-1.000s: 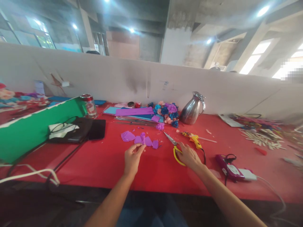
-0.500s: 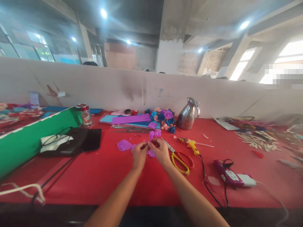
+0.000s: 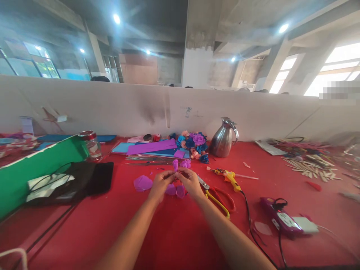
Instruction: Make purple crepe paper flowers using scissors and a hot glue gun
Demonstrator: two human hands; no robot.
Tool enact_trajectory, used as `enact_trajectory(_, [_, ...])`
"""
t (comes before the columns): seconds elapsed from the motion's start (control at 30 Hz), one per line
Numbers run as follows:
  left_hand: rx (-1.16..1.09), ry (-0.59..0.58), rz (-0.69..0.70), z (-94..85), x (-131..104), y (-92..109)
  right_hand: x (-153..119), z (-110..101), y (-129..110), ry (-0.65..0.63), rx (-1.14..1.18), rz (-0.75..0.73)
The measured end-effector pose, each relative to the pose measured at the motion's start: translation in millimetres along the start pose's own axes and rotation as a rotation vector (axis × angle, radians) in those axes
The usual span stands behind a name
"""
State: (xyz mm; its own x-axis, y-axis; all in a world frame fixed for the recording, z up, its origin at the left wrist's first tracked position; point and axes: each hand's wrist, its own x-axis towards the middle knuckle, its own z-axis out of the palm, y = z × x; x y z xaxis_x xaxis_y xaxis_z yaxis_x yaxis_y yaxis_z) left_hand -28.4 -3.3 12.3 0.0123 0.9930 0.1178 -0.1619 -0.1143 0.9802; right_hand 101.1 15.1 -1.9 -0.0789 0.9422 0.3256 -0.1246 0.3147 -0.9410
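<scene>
Between the fingertips of my left hand (image 3: 162, 183) and my right hand (image 3: 191, 182) is a small purple rolled paper bud (image 3: 175, 165), standing upright. Both hands are closed in a pinch at its base. Purple paper petals (image 3: 143, 183) lie on the red table left of my hands, and more purple petals (image 3: 180, 190) lie beneath them. Another purple paper piece (image 3: 185, 163) sits just behind my right fingers. Scissors (image 3: 218, 198) with one yellow and one red handle lie right of my right hand, their blades partly hidden by it.
A yellow glue gun (image 3: 232, 180) lies at the right, its cord running forward past a purple power strip (image 3: 281, 217). Behind stand a steel jug (image 3: 224, 138), paper flowers (image 3: 194, 142) and purple paper sheets (image 3: 152, 147). A dark tablet (image 3: 99, 178) and a glass jar (image 3: 93, 147) are left.
The purple bud now shows upright above my fingertips, where earlier the fingers covered it. The whole view has shifted slightly, with my hands still together.
</scene>
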Motion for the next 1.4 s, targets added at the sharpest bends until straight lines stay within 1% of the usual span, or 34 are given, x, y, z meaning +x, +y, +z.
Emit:
enact_trajectory(0.07, [-0.005, 0.075, 0.002, -1.4, 1, -2, 1, -2, 0, -0.013, 0.004, 0.009])
enact_trajectory(0.13, [0.015, 0.149, -0.007, -2.6, 1, -4, -2, -3, -1, 0.014, 0.002, 0.022])
enact_trajectory(0.2, [0.061, 0.19, -0.013, -3.5, 0, -5, -6, -3, -3, 0.05, -0.008, 0.029])
enact_trajectory(0.27, [0.15, 0.215, 0.008, -3.5, -1, -5, -10, -2, -6, 0.07, -0.03, 0.022])
enact_trajectory(0.37, [0.347, 0.228, 0.108, -1.8, -3, -5, -14, 0, -10, 0.086, -0.042, 0.012])
enact_trajectory(0.57, [0.693, 0.228, 0.387, 5.0, -13, -6, -16, 0, -14, 0.141, -0.096, 0.048])
enact_trajectory(0.63, [0.762, 0.226, 0.459, 6.3, -15, -8, -18, 1, -15, 0.16, -0.126, 0.045])
enact_trajectory(0.7, [0.78, 0.226, 0.481, 6.7, -16, -10, -20, 2, -16, 0.177, -0.144, 0.033])
enact_trajectory(0.77, [0.742, 0.226, 0.446, 6.7, -16, -11, -21, 2, -16, 0.185, -0.161, 0.016])
enact_trajectory(0.93, [0.511, 0.216, 0.254, 8.0, -14, -10, -20, 1, -14, 0.171, -0.217, 0.016])
enact_trajectory(1.0, [0.436, 0.217, 0.205, 9.5, -13, -9, -19, 0, -14, 0.167, -0.222, 0.022])
enact_trajectory(1.2, [0.292, 0.175, 0.114, 13.4, -12, -4, -20, -1, -20, 0.17, -0.182, -0.002])
enact_trajectory(1.4, [0.194, 0.184, 0.062, 13.6, -13, -5, -21, -4, -14, 0.148, -0.218, -0.04])
